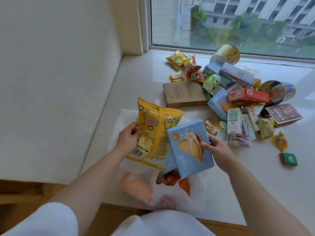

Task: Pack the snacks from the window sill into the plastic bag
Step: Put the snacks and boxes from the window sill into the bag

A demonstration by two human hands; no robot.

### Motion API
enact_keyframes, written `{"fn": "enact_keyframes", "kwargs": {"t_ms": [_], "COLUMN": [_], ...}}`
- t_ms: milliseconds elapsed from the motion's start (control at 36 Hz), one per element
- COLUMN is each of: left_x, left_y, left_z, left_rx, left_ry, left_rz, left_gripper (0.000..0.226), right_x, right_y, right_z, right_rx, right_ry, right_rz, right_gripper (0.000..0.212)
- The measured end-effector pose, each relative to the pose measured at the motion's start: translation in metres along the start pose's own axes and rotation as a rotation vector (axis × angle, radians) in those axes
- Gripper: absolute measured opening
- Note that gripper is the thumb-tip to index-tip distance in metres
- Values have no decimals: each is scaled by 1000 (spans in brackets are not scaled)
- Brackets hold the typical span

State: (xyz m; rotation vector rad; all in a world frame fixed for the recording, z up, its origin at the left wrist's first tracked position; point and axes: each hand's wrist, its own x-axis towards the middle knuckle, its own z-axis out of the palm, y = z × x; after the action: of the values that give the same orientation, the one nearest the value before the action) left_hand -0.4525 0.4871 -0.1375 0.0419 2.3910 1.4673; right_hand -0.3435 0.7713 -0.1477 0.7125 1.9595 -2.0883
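A translucent white plastic bag (196,195) lies open on the sill near its front edge, with orange snacks showing inside. My left hand (127,138) grips a yellow popcorn packet (151,130) standing at the bag's mouth. My right hand (216,149) holds a light blue biscuit box (189,149) by its right edge, tilted over the bag. A second blue box edge (168,164) sits behind it. A pile of snacks (238,99) covers the white window sill (141,79) to the right.
The pile has a brown carton (184,94), a red box (247,95), milk cartons (234,123), round tubs (226,53) and small packets. A green packet (288,159) lies apart at the right. A wall (59,82) bounds the left, the window (238,23) the back.
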Motion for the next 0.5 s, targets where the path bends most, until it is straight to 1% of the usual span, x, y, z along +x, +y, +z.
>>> {"fn": "enact_keyframes", "kwargs": {"t_ms": [28,56,222,250,306,361,389,444,500], "left_x": [0,1,5,5,3,-1,-1,0,4], "left_y": [-3,-6,-5,-1,7,8,5,0,-6], "left_z": [0,0,8,13,27,39,42,41,36], "left_rx": [36,76,277,327,434,515,523,450,350], "left_ry": [-13,-24,-25,-52,-168,-258,-259,-219,-178], "left_rz": [16,32,106,136,198,229,223,131,35], "left_gripper": [16,16,18,21,25,21,20,19,22], "right_x": [-1,-1,1,2,4,6,6,7,9], "right_y": [1,1,-6,-9,-16,-23,-25,-26,-24], "right_z": [-3,-5,7,14,30,43,46,50,51], "right_rx": [-41,-85,-253,-292,-397,-541,-603,-689,-818], "right_ry": [0,5,-14,-11,5,3,-6,-22,-58], "right_rz": [4,7,26,14,-21,-64,-81,-108,-135], "right_gripper": [51,46,39,36,29,25,25,30,41]}}
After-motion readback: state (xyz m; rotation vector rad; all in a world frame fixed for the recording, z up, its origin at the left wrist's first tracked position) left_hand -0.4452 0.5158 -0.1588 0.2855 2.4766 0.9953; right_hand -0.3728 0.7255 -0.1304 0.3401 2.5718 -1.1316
